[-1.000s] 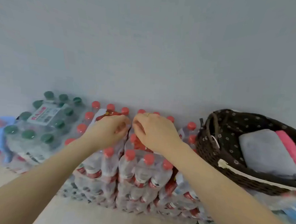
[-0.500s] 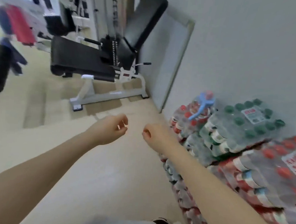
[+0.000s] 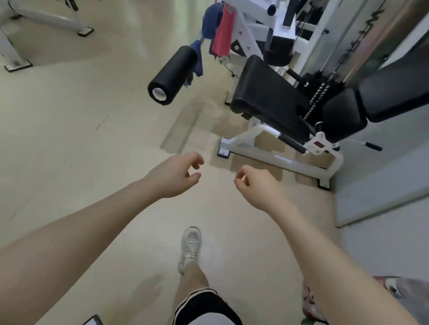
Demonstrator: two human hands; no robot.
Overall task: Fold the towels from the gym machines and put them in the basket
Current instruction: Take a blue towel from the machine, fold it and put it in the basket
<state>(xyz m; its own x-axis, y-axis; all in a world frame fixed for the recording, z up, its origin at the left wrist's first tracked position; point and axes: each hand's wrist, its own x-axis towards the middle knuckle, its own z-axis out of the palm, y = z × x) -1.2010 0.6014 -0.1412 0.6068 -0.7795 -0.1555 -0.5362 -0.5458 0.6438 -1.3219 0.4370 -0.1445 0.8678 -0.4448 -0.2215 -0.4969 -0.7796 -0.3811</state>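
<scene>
My left hand (image 3: 175, 176) and right hand (image 3: 255, 185) hang out in front of me, fingers loosely curled, holding nothing. The towels I'm after — a red towel (image 3: 222, 36) and a blue towel (image 3: 211, 18) — are draped limp over the white frame of the machine (image 3: 266, 95), well ahead, above its black foam roller (image 3: 172, 75). Yanking them could snag the soft cloth on a bolt or drag the blue one down onto the floor (image 3: 73, 130). The basket isn't in view.
</scene>
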